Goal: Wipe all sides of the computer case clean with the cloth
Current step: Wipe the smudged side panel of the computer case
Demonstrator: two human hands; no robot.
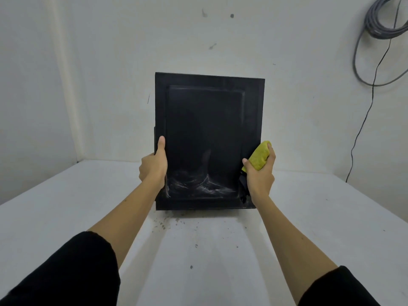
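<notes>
A black computer case (pixel 205 133) stands upright on the white table, its broad side panel facing me. Pale dust streaks mark the lower part of that panel. My left hand (pixel 154 163) grips the case's left edge, thumb lying up along the front, fingers hidden behind. My right hand (pixel 260 173) holds a bunched yellow cloth (pixel 259 157) against the case's right edge, low down. The far sides of the case are hidden.
The white table (pixel 198 250) carries dark crumbs of dirt just in front of the case. White walls close in behind and to the left. A coil of grey cable (pixel 379 21) hangs on the wall at the upper right, with a thin black wire running down.
</notes>
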